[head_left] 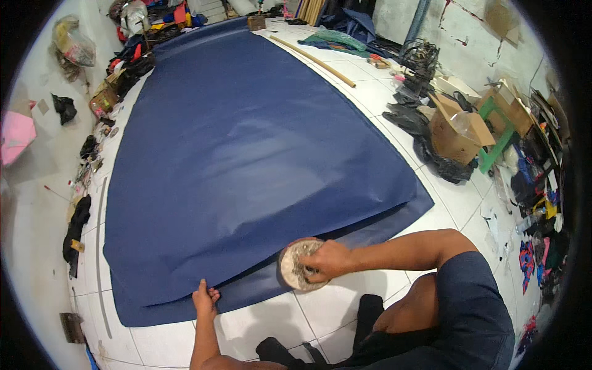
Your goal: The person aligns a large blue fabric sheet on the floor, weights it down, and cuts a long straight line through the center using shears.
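A large dark blue sheet (pixel 246 142) is spread over the white tiles, its near edge lifted a little over a second blue layer (pixel 259 293) beneath it. At that upper edge my left hand (pixel 205 298) is closed, pinching the sheet between thumb and fingers. My right hand (pixel 330 260) grips the middle of a thick round disc (pixel 290 265) with a stained off-white top and reddish-brown rim. The disc stands at the near edge of the blue layers, partly over the tiles. What the right fingers hold at its centre is mostly hidden.
A long tan tube (pixel 313 61) lies beyond the sheet's right edge. Farther right stand an open cardboard box (pixel 453 132), black plastic (pixel 447 166) and a green frame (pixel 496 135). Clutter lines the left wall. A small brown block (pixel 256 23) sits at the sheet's far end.
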Tool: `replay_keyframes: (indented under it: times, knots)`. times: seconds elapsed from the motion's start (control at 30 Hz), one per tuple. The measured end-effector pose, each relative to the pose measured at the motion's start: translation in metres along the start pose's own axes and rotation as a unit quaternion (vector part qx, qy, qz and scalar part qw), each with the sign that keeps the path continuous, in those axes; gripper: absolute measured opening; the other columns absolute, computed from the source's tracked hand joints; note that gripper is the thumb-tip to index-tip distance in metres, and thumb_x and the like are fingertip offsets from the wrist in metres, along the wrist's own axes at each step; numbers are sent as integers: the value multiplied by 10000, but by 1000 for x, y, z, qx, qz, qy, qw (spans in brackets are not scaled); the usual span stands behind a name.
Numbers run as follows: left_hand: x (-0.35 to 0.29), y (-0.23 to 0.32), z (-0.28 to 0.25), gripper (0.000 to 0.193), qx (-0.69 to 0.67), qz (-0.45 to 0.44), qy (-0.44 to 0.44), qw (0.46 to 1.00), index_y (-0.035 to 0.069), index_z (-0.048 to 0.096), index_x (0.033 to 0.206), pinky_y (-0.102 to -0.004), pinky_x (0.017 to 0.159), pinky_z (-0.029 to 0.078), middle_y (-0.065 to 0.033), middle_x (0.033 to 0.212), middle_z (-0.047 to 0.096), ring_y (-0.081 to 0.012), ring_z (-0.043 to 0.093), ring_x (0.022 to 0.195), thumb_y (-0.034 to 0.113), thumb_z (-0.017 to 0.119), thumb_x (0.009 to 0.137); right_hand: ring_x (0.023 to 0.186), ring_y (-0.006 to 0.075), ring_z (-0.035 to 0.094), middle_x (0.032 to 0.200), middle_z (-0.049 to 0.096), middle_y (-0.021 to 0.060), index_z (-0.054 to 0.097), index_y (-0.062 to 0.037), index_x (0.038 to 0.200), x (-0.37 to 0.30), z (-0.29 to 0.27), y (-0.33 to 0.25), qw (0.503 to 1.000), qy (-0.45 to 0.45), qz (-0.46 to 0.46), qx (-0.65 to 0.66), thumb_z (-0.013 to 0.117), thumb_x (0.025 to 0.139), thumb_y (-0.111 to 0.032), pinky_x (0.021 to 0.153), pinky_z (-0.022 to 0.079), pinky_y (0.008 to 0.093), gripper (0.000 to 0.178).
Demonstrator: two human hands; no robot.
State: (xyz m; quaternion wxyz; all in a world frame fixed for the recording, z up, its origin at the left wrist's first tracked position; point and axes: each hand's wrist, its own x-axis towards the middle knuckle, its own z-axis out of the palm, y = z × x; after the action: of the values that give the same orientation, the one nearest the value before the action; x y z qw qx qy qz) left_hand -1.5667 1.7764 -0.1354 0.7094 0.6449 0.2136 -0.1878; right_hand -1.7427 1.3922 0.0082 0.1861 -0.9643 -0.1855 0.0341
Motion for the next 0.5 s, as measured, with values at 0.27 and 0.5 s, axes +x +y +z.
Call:
replay_keyframes:
  times: [0.27, 0.5]
  knots:
    - [25, -55, -27, 383, 252, 40, 40, 966, 36, 489, 707, -301, 372, 410, -71, 579, 527, -157, 493, 421, 283, 634, 961, 719, 414, 655, 704, 639, 206, 574, -37, 956, -48, 23, -28, 982, -72, 72, 159, 669, 806, -402, 635, 502, 523, 406]
    - [18, -76, -27, 446, 383, 122, 30, 915, 62, 448, 654, -310, 398, 369, -48, 585, 498, -141, 446, 445, 322, 640, 961, 868, 399, 662, 826, 675, 200, 573, -47, 1020, -68, 53, -37, 974, -139, -10, 177, 729, 776, -473, 724, 509, 504, 515]
